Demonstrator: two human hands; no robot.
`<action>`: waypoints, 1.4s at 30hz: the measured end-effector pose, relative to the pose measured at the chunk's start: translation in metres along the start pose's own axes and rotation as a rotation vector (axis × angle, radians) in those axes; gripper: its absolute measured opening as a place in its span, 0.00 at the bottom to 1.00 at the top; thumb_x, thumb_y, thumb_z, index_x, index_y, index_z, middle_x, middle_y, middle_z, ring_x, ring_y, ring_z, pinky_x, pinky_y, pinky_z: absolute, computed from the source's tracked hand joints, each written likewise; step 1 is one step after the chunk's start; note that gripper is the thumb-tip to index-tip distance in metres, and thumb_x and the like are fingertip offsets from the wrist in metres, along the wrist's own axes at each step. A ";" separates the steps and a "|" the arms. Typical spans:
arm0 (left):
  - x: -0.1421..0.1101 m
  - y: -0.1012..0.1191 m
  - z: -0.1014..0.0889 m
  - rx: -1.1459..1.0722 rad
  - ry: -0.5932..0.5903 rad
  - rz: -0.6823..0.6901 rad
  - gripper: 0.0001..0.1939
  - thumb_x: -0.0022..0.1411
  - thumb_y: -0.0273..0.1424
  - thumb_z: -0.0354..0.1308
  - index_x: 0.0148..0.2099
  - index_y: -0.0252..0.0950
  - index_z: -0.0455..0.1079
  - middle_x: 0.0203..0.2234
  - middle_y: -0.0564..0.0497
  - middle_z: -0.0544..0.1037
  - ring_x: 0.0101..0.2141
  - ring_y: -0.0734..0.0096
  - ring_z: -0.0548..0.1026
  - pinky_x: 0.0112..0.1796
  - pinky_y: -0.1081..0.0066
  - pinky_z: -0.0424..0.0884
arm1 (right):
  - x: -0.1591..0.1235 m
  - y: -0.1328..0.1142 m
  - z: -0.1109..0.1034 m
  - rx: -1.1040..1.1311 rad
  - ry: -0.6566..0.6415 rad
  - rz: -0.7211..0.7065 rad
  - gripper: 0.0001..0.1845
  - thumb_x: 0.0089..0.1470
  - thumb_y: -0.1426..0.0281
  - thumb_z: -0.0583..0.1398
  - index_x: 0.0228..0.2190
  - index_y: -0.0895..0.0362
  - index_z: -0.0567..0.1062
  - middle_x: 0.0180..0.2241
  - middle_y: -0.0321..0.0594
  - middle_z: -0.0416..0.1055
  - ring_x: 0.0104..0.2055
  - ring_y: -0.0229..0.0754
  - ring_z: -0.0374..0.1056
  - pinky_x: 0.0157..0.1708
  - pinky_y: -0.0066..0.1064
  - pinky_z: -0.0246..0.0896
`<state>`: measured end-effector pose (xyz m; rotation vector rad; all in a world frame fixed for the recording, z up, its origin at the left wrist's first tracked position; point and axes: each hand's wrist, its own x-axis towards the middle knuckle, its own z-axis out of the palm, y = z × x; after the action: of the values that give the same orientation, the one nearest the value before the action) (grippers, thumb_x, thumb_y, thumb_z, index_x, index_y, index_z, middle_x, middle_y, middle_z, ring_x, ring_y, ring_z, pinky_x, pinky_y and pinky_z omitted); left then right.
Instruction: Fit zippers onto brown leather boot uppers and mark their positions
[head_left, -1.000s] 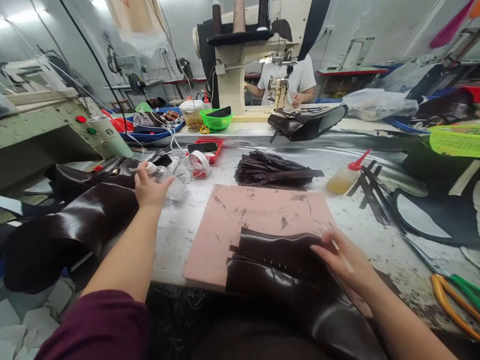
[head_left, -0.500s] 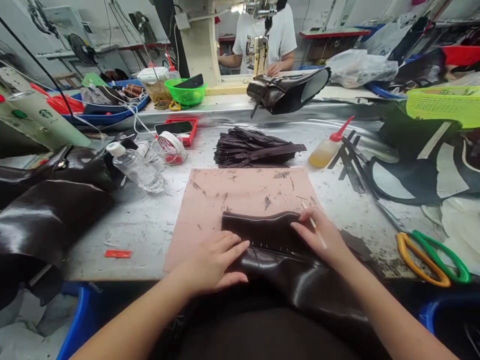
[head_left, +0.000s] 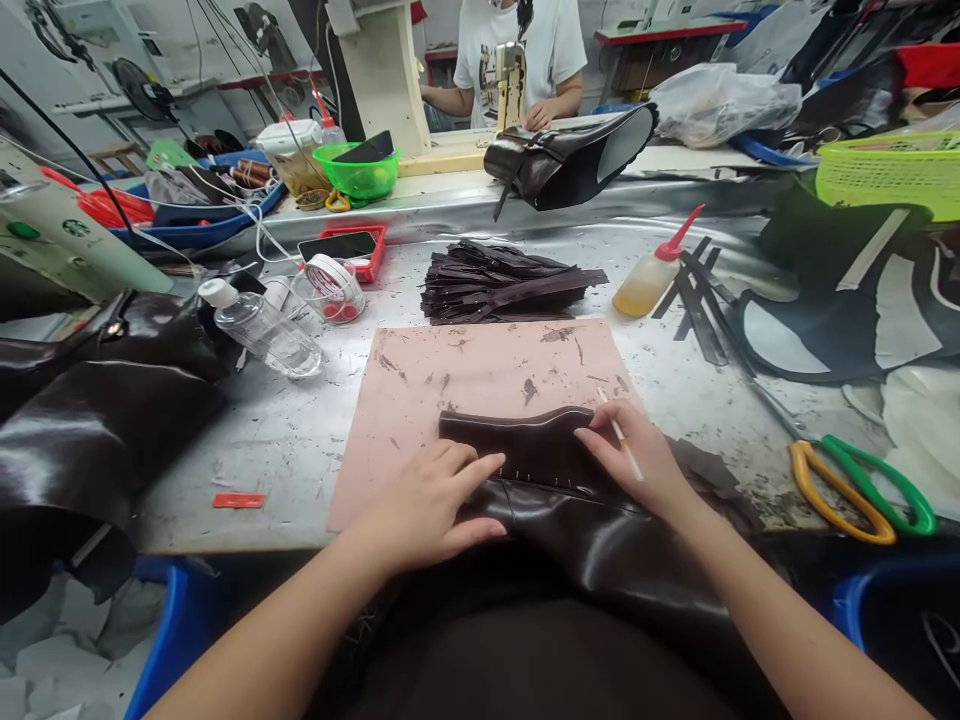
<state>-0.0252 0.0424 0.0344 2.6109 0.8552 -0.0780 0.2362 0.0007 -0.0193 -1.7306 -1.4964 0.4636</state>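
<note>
A glossy dark brown leather boot piece [head_left: 540, 455] lies over the near edge of the pink cutting mat [head_left: 420, 370] and hangs towards my lap. Short white marks run along a seam on it. My left hand [head_left: 442, 500] rests on its left part, fingers stretched and thumb apart. At the right part, my right hand [head_left: 637, 455] holds a thin white pen-like stick [head_left: 627, 450] slanting between its fingers. Thumb and index fingertip of that hand meet at the leather's upper edge. Whether they also pinch the leather, I cannot tell.
Behind the mat lies a pile of dark leather strips [head_left: 502, 285]. A glue bottle [head_left: 649, 280] and scissors [head_left: 862, 490] are on the right. A clear bottle [head_left: 262, 330] and brown leather boots [head_left: 97, 410] are left. Across the bench, a person [head_left: 517, 70] sits behind a sewing machine [head_left: 511, 85].
The whole view has shifted slightly, so the bench sits higher in the picture. My left hand has slid a little to the right on the leather. My right hand keeps the white stick.
</note>
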 end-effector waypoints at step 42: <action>0.029 0.008 -0.004 0.279 -0.091 0.185 0.43 0.42 0.63 0.46 0.60 0.53 0.56 0.37 0.45 0.65 0.38 0.58 0.63 0.40 0.59 0.62 | 0.003 -0.004 -0.003 -0.011 -0.014 -0.063 0.06 0.49 0.66 0.57 0.24 0.52 0.62 0.23 0.34 0.66 0.25 0.40 0.62 0.27 0.31 0.59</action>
<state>0.0028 0.0537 0.0361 2.9074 0.6045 -0.2812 0.2361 0.0031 -0.0139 -1.6864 -1.5612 0.4366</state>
